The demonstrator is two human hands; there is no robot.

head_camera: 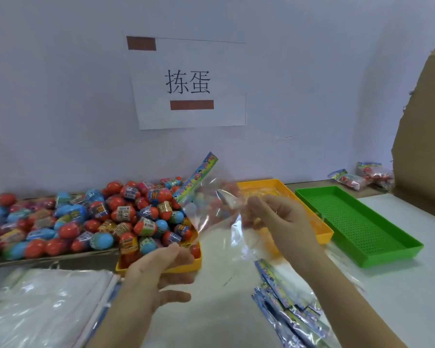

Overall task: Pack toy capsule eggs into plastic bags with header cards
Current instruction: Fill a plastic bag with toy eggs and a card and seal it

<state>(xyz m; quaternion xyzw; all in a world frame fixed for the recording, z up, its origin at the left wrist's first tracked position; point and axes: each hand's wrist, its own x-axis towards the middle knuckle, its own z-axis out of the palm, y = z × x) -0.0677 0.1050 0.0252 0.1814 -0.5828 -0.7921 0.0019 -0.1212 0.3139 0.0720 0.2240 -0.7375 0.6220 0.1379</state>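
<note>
Flat bags (286,305) at 5 o'clock on the bench (219,315), left hand (158,270) and right hand (281,219) pinching the clear bag (211,222) between them, header card (199,177) uppermost, capsule eggs (146,222) heaped in yellow tray (196,263) at 9 o'clock, green tray (362,227) at 3 o'clock

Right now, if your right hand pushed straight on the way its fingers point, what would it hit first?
The clear bag that the right hand pinches; its fingers point left into the film. Past that, probably the heap of capsule eggs, though depth is hard to judge.
</note>
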